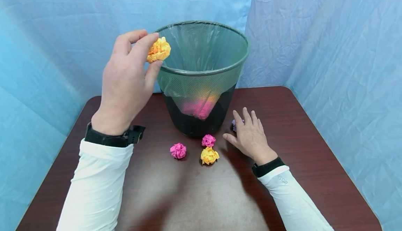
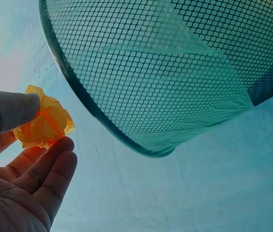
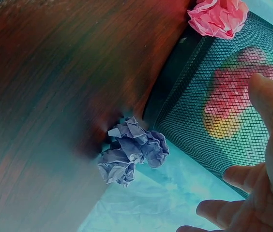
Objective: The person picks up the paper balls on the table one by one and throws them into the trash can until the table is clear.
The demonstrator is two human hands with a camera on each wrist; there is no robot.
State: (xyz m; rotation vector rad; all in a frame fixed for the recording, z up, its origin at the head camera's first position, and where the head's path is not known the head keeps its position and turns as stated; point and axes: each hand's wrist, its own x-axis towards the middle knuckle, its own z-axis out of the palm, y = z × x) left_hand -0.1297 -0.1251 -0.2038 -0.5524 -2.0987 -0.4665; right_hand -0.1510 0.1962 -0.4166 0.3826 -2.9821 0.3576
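A crumpled yellow-orange paper ball [image 1: 159,50] is pinched between the thumb and fingers of my left hand [image 1: 127,79], at the left rim of the mesh wastebasket [image 1: 201,71]. In the left wrist view the ball [image 2: 47,123] shows beside the basket's rim, outside it. My right hand [image 1: 251,136] is spread with straight fingers over the table, right of the basket. Purple crumpled paper [image 3: 132,150] lies under and beyond it, mostly hidden in the head view. The right wrist view shows nothing between those fingers.
Two pink paper balls, one left [image 1: 178,151] and one nearer the basket [image 1: 208,140], lie on the brown table [image 1: 194,203] with a yellow ball [image 1: 209,156]. A green liner [image 1: 201,42] lines the basket, with pink and yellow paper inside. Blue cloth [image 1: 345,67] surrounds the table.
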